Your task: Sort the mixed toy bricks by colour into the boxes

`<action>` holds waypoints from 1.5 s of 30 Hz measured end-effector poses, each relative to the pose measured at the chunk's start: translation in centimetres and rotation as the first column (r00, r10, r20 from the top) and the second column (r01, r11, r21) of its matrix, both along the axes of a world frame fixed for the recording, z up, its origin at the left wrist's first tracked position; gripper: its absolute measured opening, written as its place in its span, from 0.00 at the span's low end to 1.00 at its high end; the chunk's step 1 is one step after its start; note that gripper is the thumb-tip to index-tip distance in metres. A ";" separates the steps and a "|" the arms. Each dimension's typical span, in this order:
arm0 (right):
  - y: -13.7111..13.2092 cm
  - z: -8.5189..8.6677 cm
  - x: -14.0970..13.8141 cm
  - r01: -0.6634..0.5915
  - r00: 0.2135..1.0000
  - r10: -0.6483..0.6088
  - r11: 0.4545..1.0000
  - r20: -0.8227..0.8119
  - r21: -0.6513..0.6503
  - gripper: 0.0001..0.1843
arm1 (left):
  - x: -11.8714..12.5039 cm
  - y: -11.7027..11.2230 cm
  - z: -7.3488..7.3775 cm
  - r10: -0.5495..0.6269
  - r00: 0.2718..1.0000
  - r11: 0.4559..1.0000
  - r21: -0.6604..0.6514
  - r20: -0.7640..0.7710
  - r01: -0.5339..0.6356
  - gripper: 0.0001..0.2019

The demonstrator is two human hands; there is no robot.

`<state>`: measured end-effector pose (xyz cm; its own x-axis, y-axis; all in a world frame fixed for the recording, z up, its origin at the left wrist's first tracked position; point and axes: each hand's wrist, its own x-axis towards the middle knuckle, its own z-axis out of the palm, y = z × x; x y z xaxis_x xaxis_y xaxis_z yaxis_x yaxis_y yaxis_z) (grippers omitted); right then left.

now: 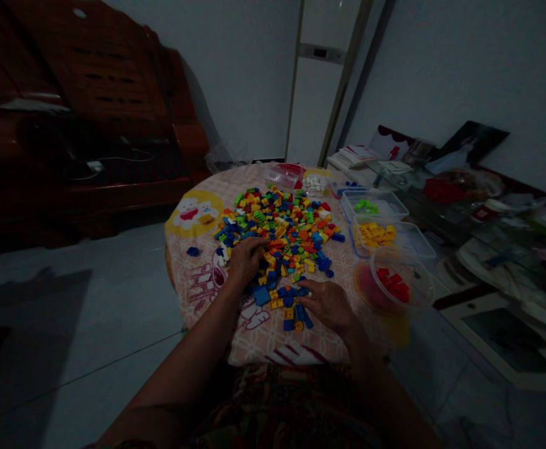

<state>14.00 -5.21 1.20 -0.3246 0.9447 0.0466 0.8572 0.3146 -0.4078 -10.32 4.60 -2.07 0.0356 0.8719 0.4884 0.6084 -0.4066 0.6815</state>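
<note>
1. Leftmost on the table [219, 184], a loose blue piece [192, 251] sits apart from the rest.
2. Next, the left hand [246, 262] curls over the near-left edge of the heap of bricks [277, 218]; I can't tell whether its grip is clamped on one.
3. The heap spreads mostly beyond both hands, wider left to right; the left hand is nearer its main mass.
4. The right hand [326, 302] points left, fingertips at the small near cluster [292, 305]; whether its grip has closed, I can't tell.
5. To the right stand clear tubs of green bricks [365, 206], yellow bricks [376, 236] and red bricks [393, 284].
6. Farther right, a paper cup [488, 211] bears no readable lettering.
</note>
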 end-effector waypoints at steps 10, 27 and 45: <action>0.7 0.5 -0.1 0.230 0.971 -0.222 0.969 -0.091 0.088 0.18 | 0.1 -0.1 0.0 0.010 1.000 1.000 -0.017 -0.005 -0.010 0.16; 0.8 -0.3 -2.0 -0.015 0.992 -0.006 0.986 0.124 0.164 0.18 | 0.0 -0.1 -0.1 0.002 1.000 1.000 -0.014 0.003 -0.002 0.15; 9.4 -3.9 1.9 0.292 0.932 -0.183 0.891 -0.313 0.348 0.23 | 6.4 9.7 4.1 -0.211 0.820 0.977 -0.138 -0.532 0.162 0.15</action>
